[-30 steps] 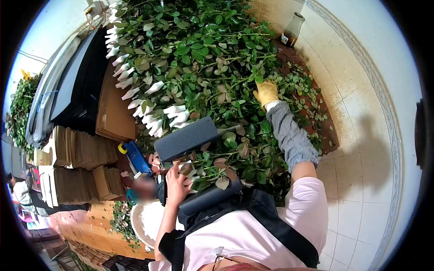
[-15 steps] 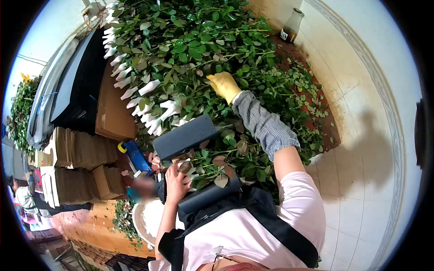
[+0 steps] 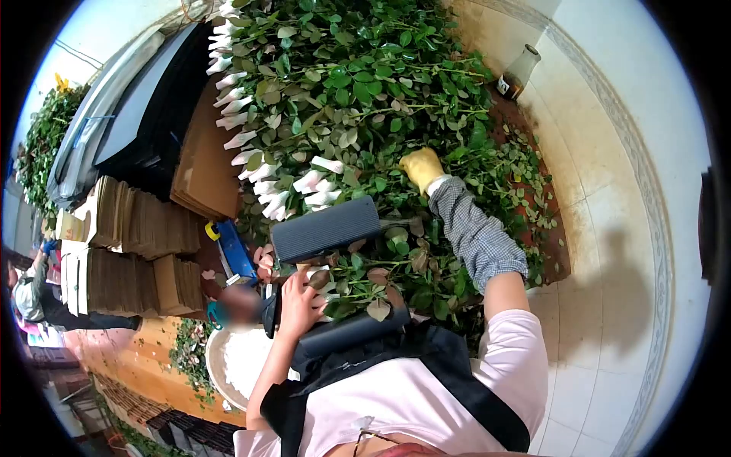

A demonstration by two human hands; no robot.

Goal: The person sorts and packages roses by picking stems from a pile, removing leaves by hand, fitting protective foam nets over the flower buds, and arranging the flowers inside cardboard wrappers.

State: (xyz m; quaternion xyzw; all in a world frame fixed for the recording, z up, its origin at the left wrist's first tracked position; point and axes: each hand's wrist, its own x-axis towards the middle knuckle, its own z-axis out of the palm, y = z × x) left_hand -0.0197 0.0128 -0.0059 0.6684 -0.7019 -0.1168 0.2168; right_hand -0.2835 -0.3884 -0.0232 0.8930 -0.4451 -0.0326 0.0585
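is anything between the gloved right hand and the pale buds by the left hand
Yes, in this view the dark ridged block lies between the right hand and pale buds, with leafy stems beside it.

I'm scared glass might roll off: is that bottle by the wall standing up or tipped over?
Standing up: the glass bottle has its base down and its narrow neck pointing up.

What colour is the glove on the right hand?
Yellow; the glove shows best in the head view.
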